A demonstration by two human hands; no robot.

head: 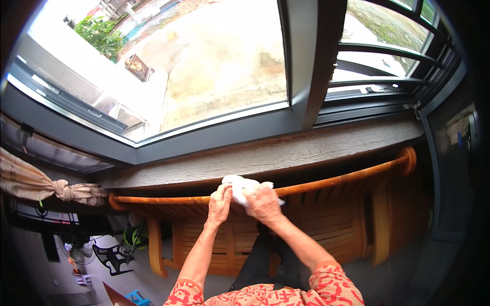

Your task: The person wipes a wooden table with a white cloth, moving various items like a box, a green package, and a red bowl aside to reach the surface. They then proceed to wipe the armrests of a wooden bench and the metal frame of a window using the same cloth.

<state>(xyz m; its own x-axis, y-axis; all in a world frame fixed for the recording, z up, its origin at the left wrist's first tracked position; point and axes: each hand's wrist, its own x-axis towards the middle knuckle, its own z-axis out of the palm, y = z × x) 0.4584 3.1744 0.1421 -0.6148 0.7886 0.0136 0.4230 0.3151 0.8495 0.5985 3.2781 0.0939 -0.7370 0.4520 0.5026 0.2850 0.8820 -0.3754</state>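
Note:
A white cloth (239, 190) is bunched over the rounded top rail (317, 186) of a slatted wooden bench. My right hand (263, 203) presses down on it, fingers closed around its folds. At the cloth's left edge, my left hand (219, 205) pinches it over the same rail, with its fingertips partly hidden. Below the rail, the bench's slatted seat (206, 244) spreads out to both sides of my dark-trousered legs (254, 264).
Behind the bench runs a rough grey window ledge (268, 162) beneath a dark metal window frame (218, 132). Barred panes (383, 63) stand at right. A knotted curtain (65, 190) hangs at left. Below it are a black chair (111, 256), a fan (78, 248) and a blue stool (137, 297).

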